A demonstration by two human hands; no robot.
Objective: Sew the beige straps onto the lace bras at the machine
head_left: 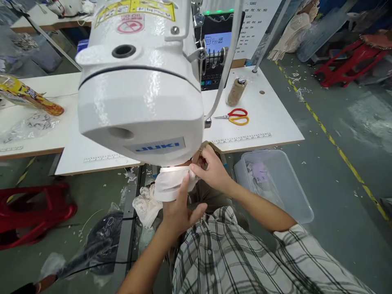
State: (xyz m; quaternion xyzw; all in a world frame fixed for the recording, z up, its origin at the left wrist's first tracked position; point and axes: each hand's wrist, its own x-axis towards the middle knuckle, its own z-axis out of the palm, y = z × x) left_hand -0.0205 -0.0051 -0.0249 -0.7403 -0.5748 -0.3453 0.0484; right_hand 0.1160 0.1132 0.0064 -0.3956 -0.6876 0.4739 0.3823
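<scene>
A white JUKI sewing machine (141, 98) fills the upper middle of the view, its head hiding the needle area. A pale garment piece (170, 183) with a smooth edge band is under the head's front. My right hand (212, 169) has its fingers curled and its thumb pressed on the right end of this piece, beside a tan strip (197, 155). From below, my left hand (179, 212) reaches up, index finger stretched along the fabric and thumb spread away. Cream lace (147, 206) hangs left of the left hand.
Red-and-yellow-handled scissors (237, 117) and a tan thread cone (236, 92) are on the white table (275, 118). A clear plastic bin (297, 196) stands on the floor at right. Red stools (33, 208) are at left and far right. A yellow-wrapped packet (30, 96) lies on the left table.
</scene>
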